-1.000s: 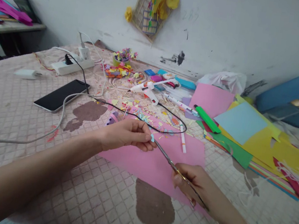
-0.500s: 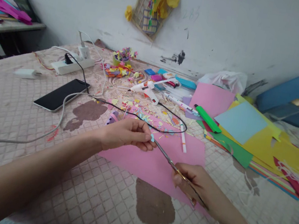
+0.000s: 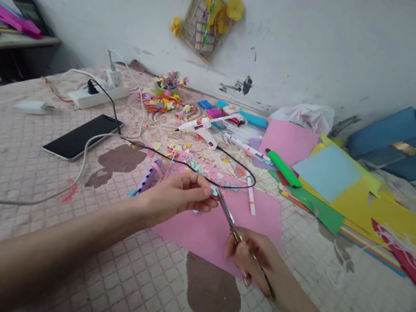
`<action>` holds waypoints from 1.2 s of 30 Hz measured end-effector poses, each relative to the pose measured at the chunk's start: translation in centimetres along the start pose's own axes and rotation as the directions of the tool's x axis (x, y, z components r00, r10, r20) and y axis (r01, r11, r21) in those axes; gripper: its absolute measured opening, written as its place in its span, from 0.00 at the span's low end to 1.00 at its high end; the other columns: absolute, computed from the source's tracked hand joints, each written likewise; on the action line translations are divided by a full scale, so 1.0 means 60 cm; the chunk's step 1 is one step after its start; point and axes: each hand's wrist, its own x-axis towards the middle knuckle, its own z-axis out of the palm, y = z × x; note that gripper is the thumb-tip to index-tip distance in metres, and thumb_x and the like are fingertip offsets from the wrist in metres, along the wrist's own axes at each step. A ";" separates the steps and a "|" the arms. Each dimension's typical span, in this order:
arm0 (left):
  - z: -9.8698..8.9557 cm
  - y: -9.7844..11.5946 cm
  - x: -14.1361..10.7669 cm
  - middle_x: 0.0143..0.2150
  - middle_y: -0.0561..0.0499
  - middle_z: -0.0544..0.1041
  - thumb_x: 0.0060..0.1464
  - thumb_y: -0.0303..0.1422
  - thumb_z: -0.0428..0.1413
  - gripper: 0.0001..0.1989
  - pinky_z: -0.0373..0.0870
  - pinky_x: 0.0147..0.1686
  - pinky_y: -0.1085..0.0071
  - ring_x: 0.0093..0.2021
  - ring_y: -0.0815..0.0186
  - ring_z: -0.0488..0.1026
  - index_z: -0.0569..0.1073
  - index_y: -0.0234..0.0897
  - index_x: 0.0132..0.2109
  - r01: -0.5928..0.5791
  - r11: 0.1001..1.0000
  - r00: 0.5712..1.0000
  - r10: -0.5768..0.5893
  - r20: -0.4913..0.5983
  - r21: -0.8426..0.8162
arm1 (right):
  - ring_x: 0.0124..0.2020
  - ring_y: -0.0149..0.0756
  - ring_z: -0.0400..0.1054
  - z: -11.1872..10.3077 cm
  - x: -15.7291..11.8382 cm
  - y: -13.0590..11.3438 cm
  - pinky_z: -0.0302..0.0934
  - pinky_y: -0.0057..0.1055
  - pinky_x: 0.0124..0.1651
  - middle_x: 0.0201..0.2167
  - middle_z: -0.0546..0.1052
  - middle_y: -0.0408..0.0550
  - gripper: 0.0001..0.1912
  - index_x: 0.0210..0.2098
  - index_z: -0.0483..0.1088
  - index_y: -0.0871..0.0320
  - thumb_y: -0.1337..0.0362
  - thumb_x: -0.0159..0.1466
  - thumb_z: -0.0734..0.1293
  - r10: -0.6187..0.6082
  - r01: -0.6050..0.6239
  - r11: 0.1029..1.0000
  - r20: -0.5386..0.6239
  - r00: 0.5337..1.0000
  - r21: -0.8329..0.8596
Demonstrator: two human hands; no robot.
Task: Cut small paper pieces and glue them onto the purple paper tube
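My left hand (image 3: 181, 193) pinches a small light-blue paper piece (image 3: 213, 191) between thumb and fingertips. My right hand (image 3: 255, 257) is closed round the handles of metal scissors (image 3: 229, 217), whose tips point at the blue piece. Whether the blades touch it I cannot tell. Both hands are over a pink paper sheet (image 3: 204, 236) lying on the patterned cloth. Small paper scraps (image 3: 201, 165) are strewn along the sheet's far edge. Partly behind my left hand lies a dotted purple roll (image 3: 148, 176).
A white glue gun (image 3: 204, 128) with a black cable lies beyond the sheet. To the left are a phone (image 3: 82, 136) and a power strip (image 3: 97, 95). Coloured papers (image 3: 330, 174) and a green marker (image 3: 283, 168) lie right. A cup of paper pieces (image 3: 167, 87) stands at the back.
My right hand has moved slightly left, and the scissors' blades look a little more apart and steeper. A small blue scrap now shows below my left fingers. The view has shifted slightly.
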 end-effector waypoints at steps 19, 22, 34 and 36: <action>0.028 -0.030 -0.011 0.30 0.52 0.71 0.50 0.33 0.58 0.08 0.63 0.37 0.72 0.32 0.71 0.68 0.68 0.33 0.30 -0.109 0.993 0.986 0.101 -0.133 -0.054 | 0.15 0.24 0.51 0.024 0.009 0.001 0.48 0.23 0.18 0.15 0.56 0.36 0.25 0.24 0.57 0.58 0.42 0.61 0.54 -0.016 0.020 0.994 -0.045 0.999 0.109; 0.029 -0.033 -0.011 0.30 0.52 0.71 0.51 0.33 0.57 0.08 0.63 0.37 0.71 0.32 0.71 0.68 0.67 0.33 0.30 -0.128 0.992 0.981 0.124 -0.152 -0.017 | 0.15 0.24 0.51 0.025 0.010 0.000 0.48 0.23 0.18 0.15 0.55 0.35 0.25 0.24 0.57 0.58 0.41 0.60 0.54 -0.018 0.023 0.995 -0.055 0.998 0.099; 0.027 -0.040 -0.008 0.31 0.51 0.71 0.51 0.34 0.57 0.08 0.65 0.38 0.71 0.33 0.70 0.68 0.67 0.33 0.32 -0.151 0.988 0.974 0.154 -0.168 0.029 | 0.14 0.24 0.50 0.027 0.010 0.008 0.46 0.23 0.17 0.15 0.55 0.35 0.25 0.24 0.57 0.57 0.41 0.60 0.54 0.002 0.006 0.995 -0.075 0.997 0.099; 0.026 -0.040 -0.008 0.31 0.51 0.72 0.51 0.34 0.57 0.08 0.65 0.37 0.71 0.33 0.70 0.69 0.67 0.33 0.32 -0.150 0.988 0.973 0.154 -0.172 0.039 | 0.14 0.24 0.50 0.026 0.010 0.008 0.46 0.23 0.17 0.15 0.55 0.35 0.25 0.24 0.57 0.57 0.41 0.60 0.55 0.000 0.008 0.996 -0.079 0.997 0.093</action>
